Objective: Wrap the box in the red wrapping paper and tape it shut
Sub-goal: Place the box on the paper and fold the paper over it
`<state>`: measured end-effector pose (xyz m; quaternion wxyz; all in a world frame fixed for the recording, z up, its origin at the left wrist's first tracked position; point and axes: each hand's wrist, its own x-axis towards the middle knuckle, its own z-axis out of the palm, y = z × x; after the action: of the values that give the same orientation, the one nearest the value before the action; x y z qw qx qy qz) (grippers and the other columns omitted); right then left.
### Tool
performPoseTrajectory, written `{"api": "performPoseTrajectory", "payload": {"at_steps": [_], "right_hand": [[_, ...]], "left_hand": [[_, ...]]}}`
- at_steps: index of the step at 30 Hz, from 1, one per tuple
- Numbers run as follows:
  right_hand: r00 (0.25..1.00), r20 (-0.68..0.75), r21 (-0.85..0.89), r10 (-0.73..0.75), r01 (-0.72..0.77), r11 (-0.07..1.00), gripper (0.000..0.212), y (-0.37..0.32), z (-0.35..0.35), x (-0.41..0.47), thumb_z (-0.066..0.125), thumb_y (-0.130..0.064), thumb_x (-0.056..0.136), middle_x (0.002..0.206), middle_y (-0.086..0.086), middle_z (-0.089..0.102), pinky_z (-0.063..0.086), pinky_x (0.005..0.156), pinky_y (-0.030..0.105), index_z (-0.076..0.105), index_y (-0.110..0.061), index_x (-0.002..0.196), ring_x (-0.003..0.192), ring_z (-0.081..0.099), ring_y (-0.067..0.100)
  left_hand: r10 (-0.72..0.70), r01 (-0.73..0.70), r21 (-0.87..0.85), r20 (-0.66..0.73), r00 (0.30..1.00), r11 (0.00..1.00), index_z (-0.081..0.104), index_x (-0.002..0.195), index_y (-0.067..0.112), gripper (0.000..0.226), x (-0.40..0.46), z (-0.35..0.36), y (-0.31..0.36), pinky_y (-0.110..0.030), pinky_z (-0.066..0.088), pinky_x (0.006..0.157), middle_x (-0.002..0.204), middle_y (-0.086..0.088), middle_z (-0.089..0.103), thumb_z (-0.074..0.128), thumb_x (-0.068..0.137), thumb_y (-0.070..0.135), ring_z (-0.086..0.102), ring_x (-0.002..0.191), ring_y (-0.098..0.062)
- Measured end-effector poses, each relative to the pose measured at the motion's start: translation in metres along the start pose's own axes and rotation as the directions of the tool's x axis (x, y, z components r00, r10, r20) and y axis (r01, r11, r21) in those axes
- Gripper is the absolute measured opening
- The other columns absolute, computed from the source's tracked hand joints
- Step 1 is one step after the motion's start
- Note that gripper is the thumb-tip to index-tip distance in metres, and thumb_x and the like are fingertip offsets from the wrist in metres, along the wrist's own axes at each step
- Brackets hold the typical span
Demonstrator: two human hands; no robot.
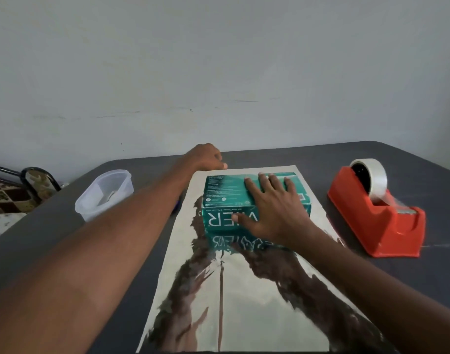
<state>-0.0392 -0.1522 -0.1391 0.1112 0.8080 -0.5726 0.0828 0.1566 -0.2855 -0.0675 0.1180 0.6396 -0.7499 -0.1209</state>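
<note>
A clear plastic tub sits on the dark grey counter at nine o'clock. Beyond the counter's edge at ten o'clock stands a small mirror, near patterned fabric.

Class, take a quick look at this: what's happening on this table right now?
A person is starting to wrap a teal box. It sits on a sheet of paper, shiny silver side up, on the table. The right hand rests flat on the box; the left hand reaches to the sheet's far edge, fingers curled. No fold is made yet. A tape dispenser waits untouched on the right.
</note>
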Motion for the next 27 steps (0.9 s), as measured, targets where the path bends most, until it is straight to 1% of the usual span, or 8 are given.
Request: {"api": "performPoseTrajectory", "payload": {"at_steps": [5, 8, 11, 16, 19, 21, 23, 27], "right_hand": [[1.0, 0.016, 0.024, -0.003, 0.003, 1.0, 0.097, 0.0, 0.0, 0.0, 0.019, -0.084, 0.087, 0.168, 0.016, 0.012, 0.01, 0.122, 0.062, 0.006, -0.021, 0.159, 0.154, 0.012, 0.037], [1.0, 0.012, 0.027, -0.008, 0.008, 1.0, 0.097, 0.0, 0.001, 0.0, 0.02, -0.083, 0.087, 0.168, 0.015, 0.011, 0.009, 0.122, 0.062, 0.006, -0.021, 0.16, 0.155, 0.011, 0.037], [1.0, 0.0, 0.037, -0.008, 0.008, 0.999, 0.097, -0.001, 0.001, 0.0, 0.021, -0.083, 0.087, 0.168, 0.016, 0.012, 0.009, 0.122, 0.063, 0.007, -0.021, 0.16, 0.154, 0.011, 0.037], [1.0, -0.012, 0.062, 0.005, -0.004, 0.998, 0.1, -0.001, 0.002, 0.0, 0.025, -0.085, 0.084, 0.167, 0.016, 0.015, 0.01, 0.122, 0.063, 0.009, -0.021, 0.159, 0.154, 0.012, 0.038], [1.0, -0.016, 0.053, 0.003, -0.002, 0.999, 0.101, -0.001, 0.003, 0.001, 0.027, -0.086, 0.083, 0.167, 0.016, 0.014, 0.01, 0.122, 0.062, 0.009, -0.022, 0.159, 0.154, 0.012, 0.038], [1.0, -0.015, 0.049, 0.004, -0.003, 0.999, 0.103, 0.0, 0.004, 0.002, 0.03, -0.087, 0.082, 0.167, 0.016, 0.015, 0.01, 0.122, 0.062, 0.009, -0.022, 0.159, 0.153, 0.013, 0.039], [1.0, -0.022, 0.049, 0.003, -0.002, 0.999, 0.103, 0.0, 0.004, 0.002, 0.031, -0.088, 0.082, 0.167, 0.016, 0.015, 0.01, 0.122, 0.062, 0.009, -0.022, 0.159, 0.153, 0.013, 0.039], [1.0, -0.016, 0.048, -0.005, 0.005, 0.999, 0.105, 0.0, 0.004, 0.004, 0.031, -0.088, 0.082, 0.167, 0.017, 0.014, 0.01, 0.122, 0.062, 0.007, -0.021, 0.16, 0.154, 0.012, 0.039]], "left_hand": [[-0.038, 0.03, 0.073, 0.104, 0.994, 0.997, 0.055, 0.139, 0.011, 0.057, 0.035, 0.013, -0.014, -0.037, 0.038, 0.104, 0.145, -0.009, 0.053, 0.07, 0.091, 0.037, 0.05, 0.131, -0.028], [-0.038, 0.022, 0.13, 0.126, 0.991, 0.991, 0.052, 0.141, 0.011, 0.057, 0.054, 0.03, -0.024, -0.039, 0.039, 0.106, 0.147, -0.009, 0.052, 0.069, 0.092, 0.035, 0.051, 0.131, -0.028], [-0.02, 0.006, 0.131, 0.105, 0.994, 0.991, 0.058, 0.135, 0.012, 0.052, 0.062, 0.041, -0.028, -0.036, 0.044, 0.096, 0.139, -0.005, 0.057, 0.074, 0.088, 0.027, 0.057, 0.121, -0.026], [-0.002, 0.001, 0.043, 0.022, 1.0, 0.999, 0.072, 0.115, 0.007, 0.039, 0.064, 0.047, -0.022, -0.034, 0.056, 0.079, 0.108, -0.01, 0.073, 0.081, 0.078, 0.016, 0.068, 0.087, -0.023], [0.057, -0.055, 0.03, -0.056, 0.997, 0.998, 0.075, 0.104, 0.005, 0.034, 0.058, 0.038, -0.017, -0.024, 0.044, 0.066, 0.096, -0.008, 0.073, 0.084, 0.073, 0.012, 0.064, 0.081, -0.021], [0.101, -0.102, -0.004, -0.114, 0.988, 0.995, 0.076, 0.095, 0.006, 0.031, 0.055, 0.03, -0.015, -0.024, 0.044, 0.067, 0.089, -0.006, 0.071, 0.088, 0.068, 0.014, 0.064, 0.081, -0.021], [0.131, -0.139, -0.039, -0.162, 0.978, 0.989, 0.076, 0.093, 0.007, 0.03, 0.049, 0.02, -0.012, -0.024, 0.047, 0.07, 0.089, -0.006, 0.073, 0.089, 0.067, 0.014, 0.066, 0.083, -0.022], [0.214, -0.228, -0.052, -0.198, 0.956, 0.972, 0.075, 0.086, 0.009, 0.022, 0.03, 0.001, 0.0, -0.018, 0.038, 0.057, 0.079, -0.003, 0.07, 0.088, 0.068, 0.013, 0.06, 0.07, -0.015]]}}
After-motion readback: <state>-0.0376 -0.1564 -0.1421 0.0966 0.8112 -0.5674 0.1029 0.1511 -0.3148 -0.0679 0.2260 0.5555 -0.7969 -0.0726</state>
